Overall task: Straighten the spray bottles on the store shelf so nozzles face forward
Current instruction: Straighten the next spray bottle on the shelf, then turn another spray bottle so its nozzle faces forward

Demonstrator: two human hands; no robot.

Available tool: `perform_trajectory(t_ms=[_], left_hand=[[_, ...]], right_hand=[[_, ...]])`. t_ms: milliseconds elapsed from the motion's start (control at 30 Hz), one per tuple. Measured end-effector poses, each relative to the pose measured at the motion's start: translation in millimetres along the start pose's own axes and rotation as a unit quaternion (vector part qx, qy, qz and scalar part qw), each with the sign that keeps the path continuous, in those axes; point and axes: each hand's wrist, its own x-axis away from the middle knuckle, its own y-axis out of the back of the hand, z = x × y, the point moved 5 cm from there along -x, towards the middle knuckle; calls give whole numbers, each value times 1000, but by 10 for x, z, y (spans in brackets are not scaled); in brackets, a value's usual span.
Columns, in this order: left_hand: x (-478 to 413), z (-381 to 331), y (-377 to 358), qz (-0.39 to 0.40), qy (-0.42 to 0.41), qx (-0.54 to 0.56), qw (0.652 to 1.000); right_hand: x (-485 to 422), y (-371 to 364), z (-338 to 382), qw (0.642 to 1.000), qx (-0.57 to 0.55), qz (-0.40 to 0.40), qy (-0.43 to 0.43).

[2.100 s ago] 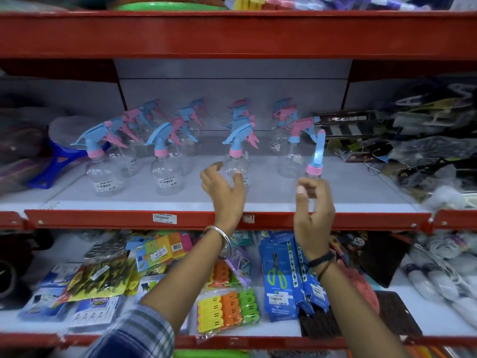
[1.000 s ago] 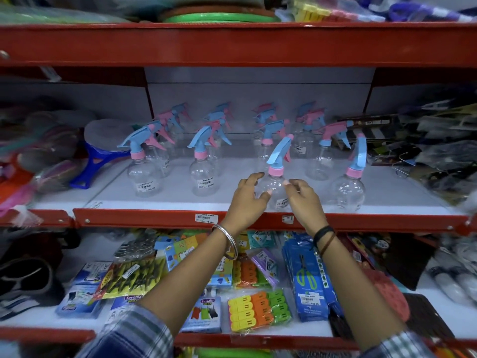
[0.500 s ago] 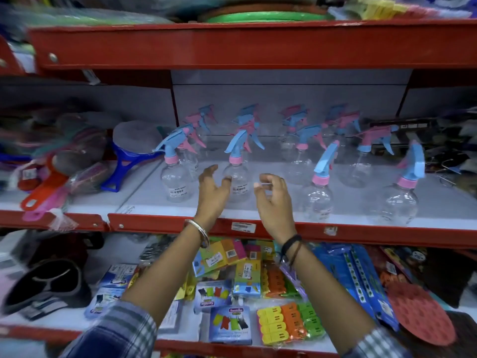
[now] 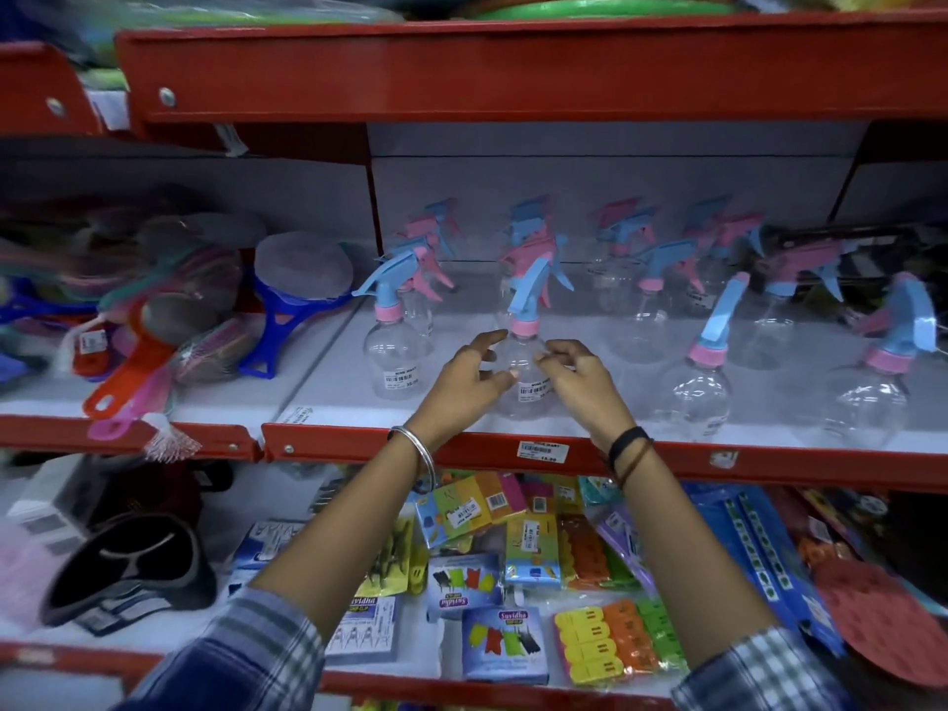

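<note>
Two bare forearms in rolled checked sleeves, jewellery at both wrists.

Left hand (image 4: 464,387): thin silver bangle (image 4: 416,454) at the wrist, blue, grey and white plaid sleeve (image 4: 241,659) pushed up near the elbow. Right hand (image 4: 582,384): black band (image 4: 628,442) with thin dark cords just below it, matching checked sleeve (image 4: 759,674).

"suvidha" | blue clip packet (image 4: 505,644) | second clip packet (image 4: 464,587)
</note>
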Motion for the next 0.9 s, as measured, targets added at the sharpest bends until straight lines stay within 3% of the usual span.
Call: perform_trajectory(t_ms=[433, 533, 633, 700, 767, 833, 900], left_hand=[[366, -84, 68, 1, -14, -36, 999], [444, 6, 250, -102, -14, 10, 995], [546, 134, 587, -250, -30, 64, 966], [555, 260, 822, -310, -24, 69, 948], [466, 406, 1002, -324, -2, 52, 945], [315, 547, 1100, -293, 29, 39, 955], [181, 667, 1187, -243, 62, 38, 967]], right_hand=[[494, -34, 73, 995, 76, -65, -15], [658, -72, 130, 978, 104, -175, 34], [921, -173, 361, 947, 68, -272, 156], [1026, -365, 547, 936, 48, -255, 237], [989, -634, 662, 947, 42, -183, 261], [805, -909, 670, 970, 43, -101, 215], [555, -1179, 626, 992, 29, -31, 115]])
